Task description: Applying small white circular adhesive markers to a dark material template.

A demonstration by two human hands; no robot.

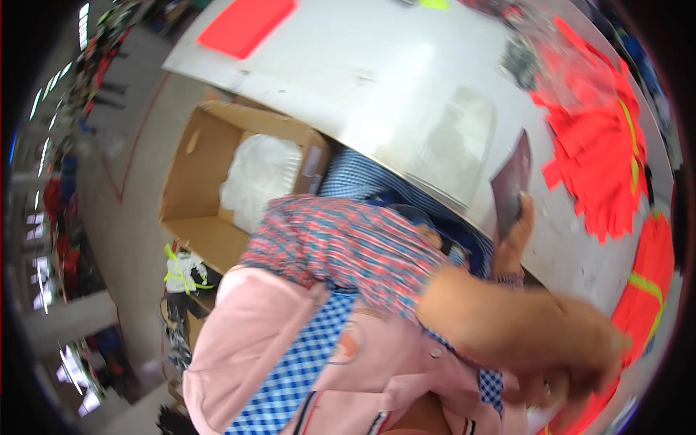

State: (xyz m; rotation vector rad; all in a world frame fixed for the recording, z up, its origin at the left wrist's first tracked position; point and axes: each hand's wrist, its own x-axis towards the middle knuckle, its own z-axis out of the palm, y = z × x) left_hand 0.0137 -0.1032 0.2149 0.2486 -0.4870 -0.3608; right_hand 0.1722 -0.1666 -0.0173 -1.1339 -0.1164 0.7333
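Note:
My right hand [518, 233] grips a thin, dark, flat sheet [511, 185] by its lower edge and holds it upright over the white table [377, 80]. My left forearm crosses in front and hides most of the right arm. At the lower right, my left hand [573, 384] is smeared by motion, close to my chest and the orange-red garments; its fingers cannot be made out. Left of the dark sheet, a stack of clear plastic bags [460, 145] lies on the table.
Orange-red garments [598, 138] with yellow strips are piled at the right, some under clear plastic. A folded orange-red piece [246, 25] lies far left. Beside the table stands an open cardboard box [192, 159] with a white plastic bag [261, 177]; blue checked cloth [359, 174] is next to it.

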